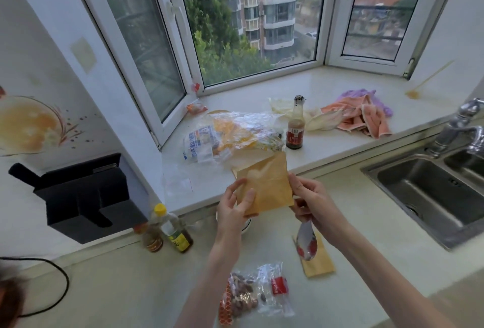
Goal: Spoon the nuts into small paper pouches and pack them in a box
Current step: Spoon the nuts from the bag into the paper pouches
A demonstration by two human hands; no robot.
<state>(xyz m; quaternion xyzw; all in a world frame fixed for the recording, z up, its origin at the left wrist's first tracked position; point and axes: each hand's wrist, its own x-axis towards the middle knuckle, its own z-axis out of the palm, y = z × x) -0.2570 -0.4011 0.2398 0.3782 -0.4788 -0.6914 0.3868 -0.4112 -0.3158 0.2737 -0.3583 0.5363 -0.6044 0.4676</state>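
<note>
I hold a small tan paper pouch (265,183) up above the counter with both hands. My left hand (233,206) pinches its lower left edge, thumb on the front. My right hand (313,200) pinches its right edge and also holds a white spoon with red flowers (307,242), the bowl hanging down. A clear plastic bag of nuts (242,297) lies on the counter below my arms. A second flat tan pouch (318,262) lies on the counter under the spoon. No box is in view.
A white bowl (246,224) peeks out behind my left wrist. Oil bottles (172,230) stand at the left by a black knife block (86,196). On the window sill lie a plastic bag (235,134), a sauce bottle (295,126) and cloths (361,115). A steel sink (432,191) is at the right.
</note>
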